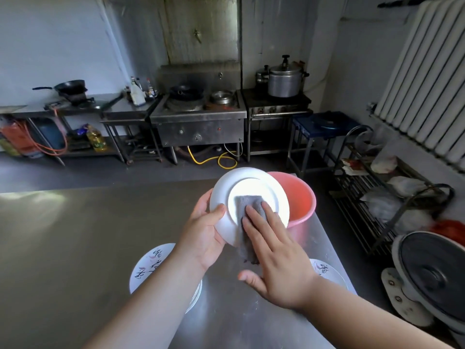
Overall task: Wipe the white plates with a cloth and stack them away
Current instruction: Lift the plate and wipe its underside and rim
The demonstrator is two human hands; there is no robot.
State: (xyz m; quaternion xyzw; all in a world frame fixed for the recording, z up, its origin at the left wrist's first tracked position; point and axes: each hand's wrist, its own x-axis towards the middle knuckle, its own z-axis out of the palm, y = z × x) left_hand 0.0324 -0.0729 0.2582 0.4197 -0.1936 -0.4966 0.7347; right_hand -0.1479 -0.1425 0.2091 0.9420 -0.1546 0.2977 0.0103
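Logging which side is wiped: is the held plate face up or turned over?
Turned over: the plate shows its foot ring to the camera, the right hand pressing the grey cloth on it.

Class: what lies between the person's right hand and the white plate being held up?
In the head view, a grey cloth: the right hand presses it flat against the white plate, which the left hand grips by the rim.

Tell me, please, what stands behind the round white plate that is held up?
A round pink plastic basin stands behind the round white plate. Its right part looks empty inside; the plate covers its left part, so what lies there cannot be seen.
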